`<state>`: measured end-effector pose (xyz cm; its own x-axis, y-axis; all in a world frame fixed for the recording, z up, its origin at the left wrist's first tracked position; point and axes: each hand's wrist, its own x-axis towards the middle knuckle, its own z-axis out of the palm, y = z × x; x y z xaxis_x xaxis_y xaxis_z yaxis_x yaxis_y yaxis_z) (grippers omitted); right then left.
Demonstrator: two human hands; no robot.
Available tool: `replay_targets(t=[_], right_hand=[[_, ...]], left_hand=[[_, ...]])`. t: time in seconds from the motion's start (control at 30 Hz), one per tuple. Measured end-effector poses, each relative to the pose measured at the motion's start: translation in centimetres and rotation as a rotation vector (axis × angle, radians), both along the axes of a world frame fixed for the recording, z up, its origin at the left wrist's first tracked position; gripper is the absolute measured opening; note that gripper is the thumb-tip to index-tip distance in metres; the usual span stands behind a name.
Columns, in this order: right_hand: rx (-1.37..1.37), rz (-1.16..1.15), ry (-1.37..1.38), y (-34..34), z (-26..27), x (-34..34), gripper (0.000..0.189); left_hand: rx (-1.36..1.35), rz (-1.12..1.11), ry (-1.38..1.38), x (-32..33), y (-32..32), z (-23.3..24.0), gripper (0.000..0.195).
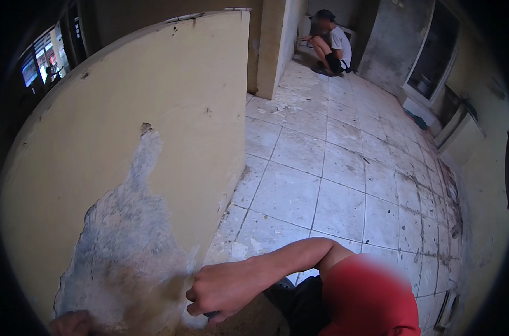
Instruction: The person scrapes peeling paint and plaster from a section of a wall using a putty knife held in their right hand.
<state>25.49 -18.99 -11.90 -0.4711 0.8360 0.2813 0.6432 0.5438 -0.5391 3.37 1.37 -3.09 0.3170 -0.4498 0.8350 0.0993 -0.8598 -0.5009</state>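
My right hand [227, 290] is closed around a small dark handle [210, 314], close to the low cream-painted wall [200, 126]. Whatever the handle belongs to is hidden by the fingers and the picture's lower edge. On the wall spreads a large bare grey patch [128, 227] with ragged paint edges, narrowing upward to a small chipped hole [145, 127]. At the bottom left, my left hand [74, 323] is blurred and partly cut off, in front of the patch's lower end. Its fingers cannot be made out.
White floor tiles [286, 189] carry paint flakes and dirt beside the wall. Another person [338, 44] squats near a far wall corner [279, 46]. A dark-paned framed opening [432, 50] and a dark green cloth-like item [416, 119] are along the right.
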Motion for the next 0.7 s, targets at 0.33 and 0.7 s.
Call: replay_targets(t=[0.33, 0.7], right_hand=[[-0.079, 0.003, -0.011, 0.4, -1.4, 0.0, 0.037], [-0.142, 0.027, -0.085, 0.9, -2.6, -0.7, 0.036]], left_hand=[[-0.013, 0.001, 0.062, -3.2, 2.2, -2.7, 0.049], [-0.121, 0.098, 0.146, -2.0, -0.3, -1.1, 0.061]])
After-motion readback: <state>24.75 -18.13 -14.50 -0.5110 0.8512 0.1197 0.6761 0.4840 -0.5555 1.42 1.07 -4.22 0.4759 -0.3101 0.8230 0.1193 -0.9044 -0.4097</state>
